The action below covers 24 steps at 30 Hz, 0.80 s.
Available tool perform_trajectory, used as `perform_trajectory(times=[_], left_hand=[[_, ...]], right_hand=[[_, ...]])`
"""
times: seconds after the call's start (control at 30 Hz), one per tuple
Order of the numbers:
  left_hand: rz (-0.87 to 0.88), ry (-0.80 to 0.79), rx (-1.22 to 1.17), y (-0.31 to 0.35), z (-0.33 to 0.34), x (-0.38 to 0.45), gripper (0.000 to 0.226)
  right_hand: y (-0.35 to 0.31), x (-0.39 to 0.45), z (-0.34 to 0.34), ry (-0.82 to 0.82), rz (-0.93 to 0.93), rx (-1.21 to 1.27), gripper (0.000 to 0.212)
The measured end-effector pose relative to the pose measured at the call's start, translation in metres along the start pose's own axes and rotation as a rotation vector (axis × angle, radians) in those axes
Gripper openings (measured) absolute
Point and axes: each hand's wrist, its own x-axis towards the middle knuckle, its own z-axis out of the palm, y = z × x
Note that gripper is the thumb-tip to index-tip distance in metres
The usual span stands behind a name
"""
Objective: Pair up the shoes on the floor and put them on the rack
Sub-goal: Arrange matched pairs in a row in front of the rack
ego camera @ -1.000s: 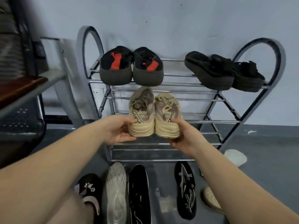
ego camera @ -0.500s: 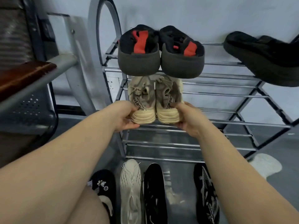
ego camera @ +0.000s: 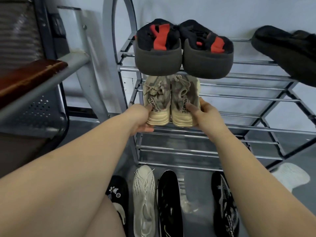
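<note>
Holding: a pair of beige sneakers, heels toward the camera, at the left end of the rack's (ego camera: 222, 129) middle shelf, directly under the top shelf.
Left hand (ego camera: 139, 118): fingers curled round the heel of the left beige sneaker (ego camera: 158, 106), thumb on its heel tab, fingers under the sole.
Right hand (ego camera: 207, 115): clamped on the heel of the right beige sneaker (ego camera: 183, 103), index finger laid across the printed heel strap, palm wrapping the outer side.
Position of the pair: side by side and touching, toes pointing to the wall, soles at the level of the middle shelf's bars; whether they rest fully on the bars cannot be told.
Top shelf: a black-and-red pair (ego camera: 183, 50) with grey soles sits at the left end, heels overhanging the front bar; a black shoe (ego camera: 287, 48) lies at the right end, partly cut off by the frame edge.
Floor, in front of the rack: a black slipper with charms (ego camera: 118, 194) at far left, a white knit sneaker (ego camera: 144, 199) just beside it, then a black sneaker (ego camera: 168, 206); a black patterned sneaker (ego camera: 222, 202) lies apart to the right, partly hidden by the right forearm.
Floor, far right: a white shoe (ego camera: 290, 175) near the rack's leg.
Left edge: a metal bench (ego camera: 34, 106) with a perforated seat.
</note>
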Motion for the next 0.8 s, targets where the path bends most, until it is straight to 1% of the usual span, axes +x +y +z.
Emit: perform_trajectory(times=[0.03, 0.1, 0.13, 0.17, 0.3, 0.37, 0.43, 0.53, 0.7, 0.8], left_hand=[[0.005, -0.008, 0.009, -0.001, 0.0, -0.001, 0.041], [0.015, -0.028, 0.022, -0.004, -0.001, -0.003, 0.046], [0.026, -0.037, 0.044, -0.005, -0.001, -0.004, 0.048], [0.042, -0.046, 0.075, -0.006, -0.001, -0.005, 0.051], [0.119, -0.089, 0.177, -0.012, -0.003, -0.007, 0.076], [0.168, -0.089, 0.242, -0.016, -0.003, -0.005, 0.082], [0.212, -0.064, 0.289, -0.021, -0.003, -0.003, 0.082], [0.252, -0.022, 0.311, -0.026, 0.0, -0.001, 0.08], [0.255, 0.01, 0.306, -0.029, 0.003, 0.006, 0.068], [0.251, 0.022, 0.326, -0.029, 0.003, 0.011, 0.069]], right_hand=[[-0.001, -0.001, -0.001, -0.003, -0.035, -0.102, 0.042], [-0.001, -0.004, -0.005, 0.041, -0.092, -0.416, 0.049], [0.0, -0.005, -0.007, 0.069, -0.104, -0.508, 0.052], [0.002, -0.007, -0.009, 0.077, -0.099, -0.537, 0.054], [0.004, -0.019, -0.011, -0.004, -0.092, -0.408, 0.062], [0.005, -0.026, -0.013, -0.029, -0.129, -0.472, 0.067], [0.01, -0.03, -0.015, -0.006, -0.185, -0.549, 0.071], [0.017, -0.031, -0.014, 0.04, -0.212, -0.555, 0.074], [0.018, -0.028, -0.009, 0.083, -0.22, -0.594, 0.077], [0.02, -0.024, -0.006, 0.104, -0.221, -0.651, 0.077]])
